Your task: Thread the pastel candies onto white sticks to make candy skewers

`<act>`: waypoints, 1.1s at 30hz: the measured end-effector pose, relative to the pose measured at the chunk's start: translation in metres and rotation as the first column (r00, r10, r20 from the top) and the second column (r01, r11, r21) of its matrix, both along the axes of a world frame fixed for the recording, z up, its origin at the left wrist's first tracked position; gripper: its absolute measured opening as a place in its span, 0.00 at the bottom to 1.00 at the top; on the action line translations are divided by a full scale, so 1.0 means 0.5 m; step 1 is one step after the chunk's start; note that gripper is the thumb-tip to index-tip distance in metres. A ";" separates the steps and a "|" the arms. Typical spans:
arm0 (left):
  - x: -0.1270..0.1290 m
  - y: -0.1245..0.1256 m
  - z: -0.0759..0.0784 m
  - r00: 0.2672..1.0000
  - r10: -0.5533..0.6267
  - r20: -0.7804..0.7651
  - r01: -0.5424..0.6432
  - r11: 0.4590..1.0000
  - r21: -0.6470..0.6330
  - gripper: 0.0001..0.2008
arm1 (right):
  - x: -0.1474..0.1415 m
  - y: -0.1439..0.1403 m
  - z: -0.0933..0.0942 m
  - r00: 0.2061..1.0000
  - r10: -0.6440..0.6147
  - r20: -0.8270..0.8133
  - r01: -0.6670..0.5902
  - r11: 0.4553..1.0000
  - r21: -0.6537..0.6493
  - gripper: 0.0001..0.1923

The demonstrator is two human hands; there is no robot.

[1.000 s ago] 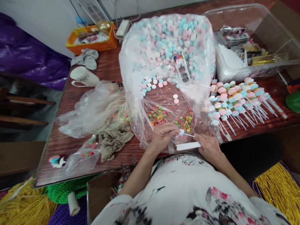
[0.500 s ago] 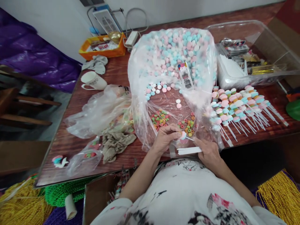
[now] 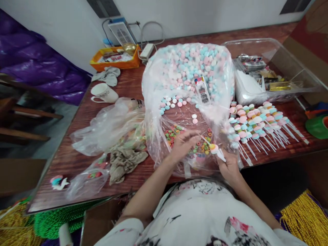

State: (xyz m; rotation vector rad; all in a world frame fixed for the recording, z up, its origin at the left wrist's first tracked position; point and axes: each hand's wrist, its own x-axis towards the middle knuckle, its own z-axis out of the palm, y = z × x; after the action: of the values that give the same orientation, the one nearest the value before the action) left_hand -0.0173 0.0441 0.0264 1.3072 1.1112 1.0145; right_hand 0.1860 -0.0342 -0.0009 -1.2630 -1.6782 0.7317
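My right hand [image 3: 228, 163] is closed around several white sticks [image 3: 220, 155] and one thin stick [image 3: 205, 140] that points up and left. Threaded near my right fingers on that stick are a yellow ring and a pale round candy [image 3: 214, 149]. My left hand [image 3: 185, 142] is by the free tip of the stick, its fingers stretched out; whether they touch the tip is hard to make out. Under both hands lie loose ring-shaped cereal pieces [image 3: 172, 134] on a clear plastic bag. Further off are pastel round candies [image 3: 179, 100].
A big bag of pastel candies [image 3: 189, 65] with a small packet [image 3: 202, 90] fills the middle. Filled skewers [image 3: 253, 123] lie at the right below a clear tub [image 3: 246, 97]. A mug [image 3: 104, 93], crumpled cloth [image 3: 125, 162] and orange tray [image 3: 115, 63] are at left.
The candy on the stick has passed from my left fingers to beside my right hand. My left fingers have loosened and straightened, and the stick has tilted with its tip upward left.
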 end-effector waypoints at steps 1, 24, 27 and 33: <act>-0.014 0.039 0.005 0.985 0.045 -0.165 -0.019 0.987 0.157 0.14 | 0.009 0.003 -0.007 0.999 -0.040 0.002 0.040 0.999 0.004 0.13; -0.012 0.282 -0.032 0.694 0.020 -0.720 0.270 0.920 0.285 0.10 | 0.017 0.007 -0.048 0.989 0.131 0.065 -0.134 0.991 0.028 0.27; -0.016 0.285 -0.042 0.716 0.011 -0.698 0.256 0.926 0.278 0.09 | 0.019 0.009 -0.047 0.986 0.154 0.062 -0.156 0.987 0.025 0.25; -0.020 0.298 -0.046 0.605 -0.044 -0.795 0.517 0.781 0.350 0.09 | 0.017 0.006 -0.049 0.982 0.152 0.112 -0.156 0.987 0.029 0.24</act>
State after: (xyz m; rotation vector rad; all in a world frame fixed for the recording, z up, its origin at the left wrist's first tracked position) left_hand -0.0273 0.1930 0.0033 2.4763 1.1521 0.5079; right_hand 0.1944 -0.0309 -0.0255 -1.1746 -1.8870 0.7304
